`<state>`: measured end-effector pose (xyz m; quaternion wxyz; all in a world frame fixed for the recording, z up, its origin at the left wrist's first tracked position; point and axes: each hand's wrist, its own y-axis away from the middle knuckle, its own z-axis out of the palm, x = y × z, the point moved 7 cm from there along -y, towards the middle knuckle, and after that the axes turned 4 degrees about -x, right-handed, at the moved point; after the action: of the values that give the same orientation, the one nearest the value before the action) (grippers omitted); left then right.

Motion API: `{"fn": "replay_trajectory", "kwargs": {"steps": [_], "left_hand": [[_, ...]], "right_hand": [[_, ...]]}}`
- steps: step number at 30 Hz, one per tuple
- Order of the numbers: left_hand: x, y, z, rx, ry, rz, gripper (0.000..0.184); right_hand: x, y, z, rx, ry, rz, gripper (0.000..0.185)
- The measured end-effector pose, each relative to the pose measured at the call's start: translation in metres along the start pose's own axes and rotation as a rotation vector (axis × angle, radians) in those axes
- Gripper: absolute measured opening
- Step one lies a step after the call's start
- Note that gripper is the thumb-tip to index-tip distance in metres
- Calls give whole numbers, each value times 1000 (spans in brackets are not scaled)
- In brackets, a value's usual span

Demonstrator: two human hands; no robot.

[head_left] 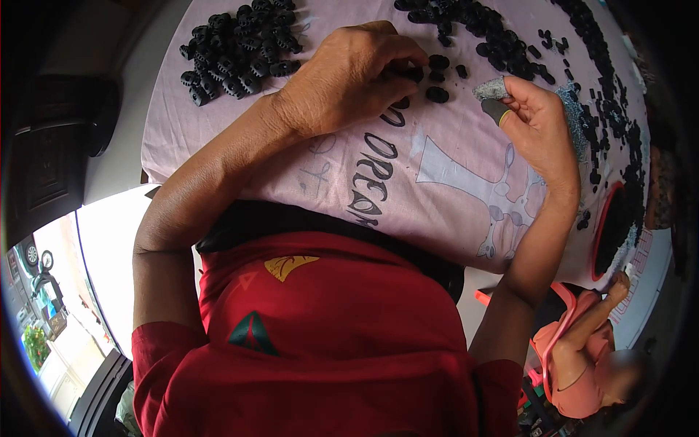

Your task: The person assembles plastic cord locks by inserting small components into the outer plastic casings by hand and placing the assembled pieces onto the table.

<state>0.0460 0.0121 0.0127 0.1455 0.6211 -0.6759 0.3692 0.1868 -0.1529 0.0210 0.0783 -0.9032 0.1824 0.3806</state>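
Note:
My left hand (pixel 349 76) is bent over the cloth, thumb and fingers closed around a small black piece (pixel 412 73) that is partly hidden. Just right of its fingertips lie several loose black oval pieces (pixel 437 95) and a smaller black bit (pixel 461 71). My right hand (pixel 535 124) hovers to the right of these, apart from them. A grey cover wraps its index fingertip, and a dark one with a yellow edge wraps the thumb. Those two tips are pinched close together; whether something sits between them I cannot make out.
A heap of ribbed black pieces (pixel 240 47) lies at the back left of the pink printed cloth (pixel 378 160). More black pieces (pixel 502 44) spread along the back and right. A red-rimmed container (pixel 598 247) stands at the right edge. Another person (pixel 582 349) sits at lower right.

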Motion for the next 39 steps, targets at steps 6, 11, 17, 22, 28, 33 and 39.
{"fn": "replay_trajectory", "kwargs": {"steps": [6,11,17,22,28,33,39], "left_hand": [[0,0,1,29,-64,-14,30],[1,-1,-1,15,-29,16,25],[-3,0,-1,-24,325,-155,27],[-6,0,9,-58,596,-192,28],[-6,2,11,-133,944,-357,27],[-12,3,16,-143,1114,-425,26],[-13,5,17,-164,1237,-496,26]], "right_hand": [[-10,-3,4,40,-99,2,9],[-17,-7,11,92,-53,-109,9],[-31,-9,18,156,-204,-157,18],[-30,-7,15,193,-287,-138,23],[-38,-6,14,232,-336,-166,25],[-38,-5,16,236,-370,-193,24],[-47,-2,19,268,-325,-199,22]]}}
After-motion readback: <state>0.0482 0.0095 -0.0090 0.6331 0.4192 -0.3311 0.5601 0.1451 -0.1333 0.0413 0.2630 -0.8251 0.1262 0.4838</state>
